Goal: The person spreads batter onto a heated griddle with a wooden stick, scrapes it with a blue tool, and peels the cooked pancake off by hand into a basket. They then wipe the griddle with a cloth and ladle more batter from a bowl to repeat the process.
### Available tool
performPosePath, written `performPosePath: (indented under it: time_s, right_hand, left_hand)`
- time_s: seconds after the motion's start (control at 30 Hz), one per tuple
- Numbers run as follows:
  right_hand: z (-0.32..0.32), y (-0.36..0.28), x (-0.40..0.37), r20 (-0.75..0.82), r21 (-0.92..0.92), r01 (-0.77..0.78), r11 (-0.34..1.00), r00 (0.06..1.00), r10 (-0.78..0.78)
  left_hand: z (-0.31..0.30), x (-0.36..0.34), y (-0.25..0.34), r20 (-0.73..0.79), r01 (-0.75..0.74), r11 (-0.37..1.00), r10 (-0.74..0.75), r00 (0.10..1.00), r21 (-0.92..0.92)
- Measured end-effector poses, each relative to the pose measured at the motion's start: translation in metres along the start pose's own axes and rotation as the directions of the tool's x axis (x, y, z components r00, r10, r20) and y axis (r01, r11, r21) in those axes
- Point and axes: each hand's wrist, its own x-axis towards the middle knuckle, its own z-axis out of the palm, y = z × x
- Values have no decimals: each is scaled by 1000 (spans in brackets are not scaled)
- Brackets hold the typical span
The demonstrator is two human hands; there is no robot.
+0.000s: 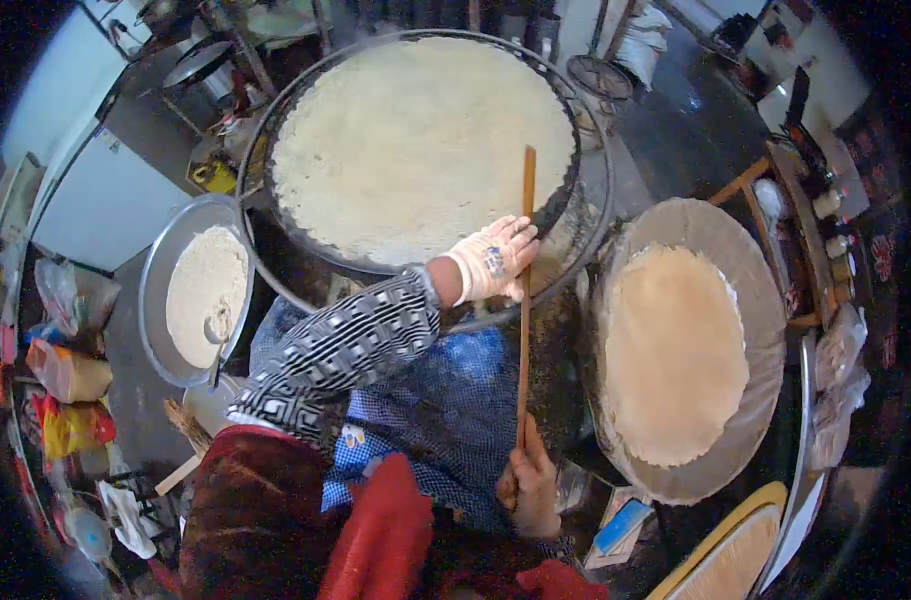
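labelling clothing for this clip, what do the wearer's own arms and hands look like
The left hand wears a pale glove with a small dark print on its back. A black-and-white geometric oversleeve covers that forearm, above it a dark red sleeve. The right hand is bare, with a dark patterned cuff just showing.

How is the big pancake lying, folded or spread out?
Spread out: the pancake lies flat and round across most of the griddle, with no fold showing.
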Motion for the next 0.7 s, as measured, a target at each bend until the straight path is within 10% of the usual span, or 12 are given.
performPosePath:
  time_s: [0.07, 0.17, 0.4, 0.67, 0.7]
  right_hand:
    - [-2, -1, 26, 218, 418, -139, 898, 975, 49]
    - [0, -9, 61, 514, 518, -328, 789, 858, 20]
    - [60, -26, 100, 759, 351, -522, 777, 644, 90]
    - [126, 2, 117, 578, -183, 68, 981, 814, 52]
    - [126, 16, 124, 586, -141, 466, 874, 750, -305]
  left_hand:
    - [3, -1, -25, 88, 26, 995, -34, 996, 95]
    - [-21, -27, -55, 213, 140, 982, -166, 963, 129]
    - [-64, -156, -91, 98, 384, 867, -433, 896, 317]
    - [-112, -288, -78, 46, 561, 766, -602, 797, 314]
    - [-121, -294, -64, -38, 617, 744, -630, 775, 257]
